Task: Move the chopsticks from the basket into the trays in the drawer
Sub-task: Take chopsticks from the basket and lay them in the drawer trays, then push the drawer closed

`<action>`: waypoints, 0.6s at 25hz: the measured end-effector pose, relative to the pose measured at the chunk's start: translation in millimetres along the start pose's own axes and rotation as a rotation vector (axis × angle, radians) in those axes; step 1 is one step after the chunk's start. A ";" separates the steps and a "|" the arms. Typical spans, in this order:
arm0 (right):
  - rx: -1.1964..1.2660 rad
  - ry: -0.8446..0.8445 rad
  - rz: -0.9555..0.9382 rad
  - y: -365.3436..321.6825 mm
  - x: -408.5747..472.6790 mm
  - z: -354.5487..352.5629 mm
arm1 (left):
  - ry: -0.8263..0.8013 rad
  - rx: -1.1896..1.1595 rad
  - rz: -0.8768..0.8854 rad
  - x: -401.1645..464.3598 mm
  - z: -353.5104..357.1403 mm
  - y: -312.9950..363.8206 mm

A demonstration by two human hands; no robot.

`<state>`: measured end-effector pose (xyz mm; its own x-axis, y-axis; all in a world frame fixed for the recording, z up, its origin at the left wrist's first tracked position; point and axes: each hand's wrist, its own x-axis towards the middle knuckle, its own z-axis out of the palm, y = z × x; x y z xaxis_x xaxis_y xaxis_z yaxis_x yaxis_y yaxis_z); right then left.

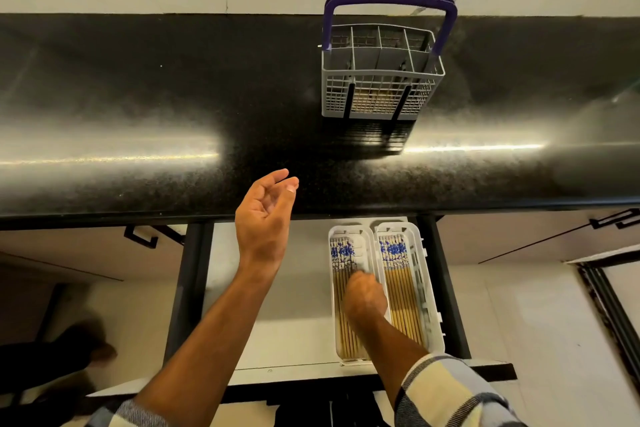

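A grey cutlery basket (381, 94) with a purple handle stands on the black countertop; no chopsticks show in it. Below, the open drawer (294, 305) holds two white trays side by side. The left tray (334, 288) and the right tray (427, 288) each contain several wooden chopsticks (403, 302) with blue-patterned tops. My right hand (365, 295) is down in the left tray, fingers curled onto the chopsticks lying there. My left hand (266, 211) hovers open and empty over the counter's front edge, left of the trays.
The glossy black countertop (173, 114) runs across the view, with a white marble wall behind. Cabinet doors with black handles (616, 218) flank the drawer. A dark blurred shape lies on the floor at the lower left.
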<state>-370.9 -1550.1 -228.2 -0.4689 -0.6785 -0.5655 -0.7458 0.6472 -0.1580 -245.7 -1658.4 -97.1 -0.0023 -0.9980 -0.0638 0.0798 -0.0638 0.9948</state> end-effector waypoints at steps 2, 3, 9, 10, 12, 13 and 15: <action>0.025 0.008 0.002 -0.5 0.4 -0.5 | -0.003 -0.006 0.001 0.0 1.7 2.0; 0.029 0.012 0.002 -0.4 0.5 -1.0 | -0.006 -0.006 0.001 -0.2 2.3 2.7; 0.028 0.036 -0.020 3.0 3.6 4.3 | -0.002 0.000 0.001 -2.0 1.4 2.8; 0.023 0.037 -0.027 3.2 4.3 5.2 | 0.001 0.003 0.003 -1.6 1.4 2.9; 0.023 0.044 -0.043 4.5 4.7 6.5 | 0.012 0.000 0.000 0.3 2.1 3.0; 0.022 0.051 -0.052 4.3 3.6 5.7 | 0.020 -0.007 -0.002 1.7 2.8 3.8; 0.035 0.070 -0.081 2.7 0.5 3.1 | 0.022 -0.027 -0.001 4.3 4.3 8.3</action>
<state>-371.7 -1547.7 -231.5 -0.4409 -0.7507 -0.4920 -0.7661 0.6004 -0.2296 -249.3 -1663.3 -88.7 0.0191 -0.9976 -0.0664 0.1063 -0.0640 0.9923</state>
